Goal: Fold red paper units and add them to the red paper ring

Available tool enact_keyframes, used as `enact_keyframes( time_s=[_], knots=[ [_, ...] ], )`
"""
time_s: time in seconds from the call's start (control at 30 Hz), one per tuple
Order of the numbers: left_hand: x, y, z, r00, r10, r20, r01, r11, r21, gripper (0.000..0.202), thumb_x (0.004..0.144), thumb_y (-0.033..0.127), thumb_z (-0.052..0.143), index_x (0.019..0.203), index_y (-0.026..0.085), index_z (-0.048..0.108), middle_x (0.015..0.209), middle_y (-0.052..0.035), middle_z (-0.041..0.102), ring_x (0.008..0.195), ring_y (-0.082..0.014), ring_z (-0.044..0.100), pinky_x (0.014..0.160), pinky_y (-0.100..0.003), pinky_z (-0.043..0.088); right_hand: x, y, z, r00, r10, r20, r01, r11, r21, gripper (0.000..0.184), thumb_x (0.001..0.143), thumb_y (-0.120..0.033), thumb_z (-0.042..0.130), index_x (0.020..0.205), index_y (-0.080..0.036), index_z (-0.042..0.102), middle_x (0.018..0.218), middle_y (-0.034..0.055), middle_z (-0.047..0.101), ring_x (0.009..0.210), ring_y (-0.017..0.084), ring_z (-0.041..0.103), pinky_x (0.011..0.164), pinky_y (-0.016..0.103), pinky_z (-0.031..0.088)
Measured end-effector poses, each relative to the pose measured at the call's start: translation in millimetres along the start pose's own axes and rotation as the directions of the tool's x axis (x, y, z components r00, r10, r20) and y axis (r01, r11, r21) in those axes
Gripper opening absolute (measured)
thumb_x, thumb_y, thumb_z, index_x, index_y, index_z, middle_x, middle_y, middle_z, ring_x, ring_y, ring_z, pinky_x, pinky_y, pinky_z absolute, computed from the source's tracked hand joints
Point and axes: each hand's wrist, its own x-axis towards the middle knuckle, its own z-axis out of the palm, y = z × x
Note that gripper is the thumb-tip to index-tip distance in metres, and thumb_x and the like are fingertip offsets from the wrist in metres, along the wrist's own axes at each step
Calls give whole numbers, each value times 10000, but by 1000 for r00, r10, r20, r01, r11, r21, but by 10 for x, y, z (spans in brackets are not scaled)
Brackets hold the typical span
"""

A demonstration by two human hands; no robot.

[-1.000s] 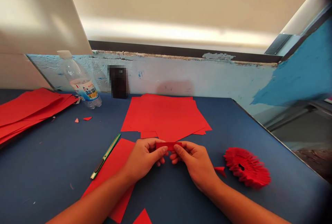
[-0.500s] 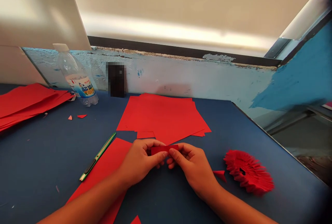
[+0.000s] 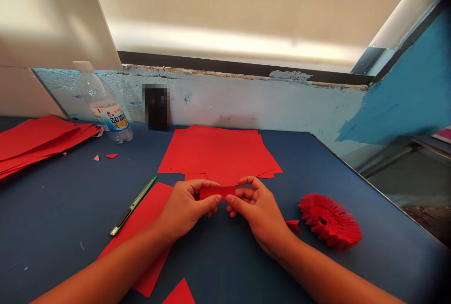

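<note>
My left hand (image 3: 185,210) and my right hand (image 3: 255,212) together pinch a small folded strip of red paper (image 3: 213,193) above the blue tabletop, one hand at each end, with my fingers hiding part of it. Just beyond them lies a stack of red paper sheets (image 3: 218,153). A loose red sheet (image 3: 148,229) lies under my left forearm, and a green utility knife (image 3: 134,205) rests left of it. Right of my right hand sits a round, fan-shaped red paper piece (image 3: 329,222) built of many folds.
A plastic drink bottle (image 3: 105,106) and a blurred dark object (image 3: 157,107) stand against the chipped blue-white wall. A pile of red sheets (image 3: 35,144) lies at the far left. The table's right edge (image 3: 373,186) drops off toward the floor. Small red scraps lie about.
Both hands have moved slightly nearer the stack, and my right fingers have shifted on the strip. The view has tilted a little, moving the table's contents slightly in the frame.
</note>
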Motion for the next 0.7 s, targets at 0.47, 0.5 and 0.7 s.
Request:
enact_keyframes(
  time_s=[0.47, 0.5, 0.7],
  knots=[
    [-70, 38, 47, 966, 243, -92, -230, 964, 134, 144, 699, 97, 580, 734, 194, 681, 862, -29, 703, 846, -177, 642, 755, -271, 491, -49, 3, -36, 996, -83, 36, 86, 992, -96, 271, 849, -414, 635, 937, -165, 573, 792, 22, 622, 656, 136, 595, 622, 248, 478],
    [-84, 41, 55, 957, 282, -62, -269, 949, 162, 193, 693, 71, 555, 730, 203, 691, 909, -27, 700, 894, -178, 634, 794, -274, 483, -57, -10, -35, 996, -82, 46, 88, 986, -142, 249, 832, -395, 659, 880, -160, 590, 777, 16, 615, 660, 133, 588, 620, 237, 472],
    [-88, 57, 26, 977, 214, 21, -215, 972, 95, 357, 700, 54, 449, 899, 210, 701, 965, -18, 683, 929, -178, 617, 799, -272, 472, -47, -4, -46, 993, -117, -19, 111, 977, -179, 233, 781, -347, 720, 857, -169, 590, 848, 35, 633, 828, 179, 608, 749, 262, 483]
  ],
)
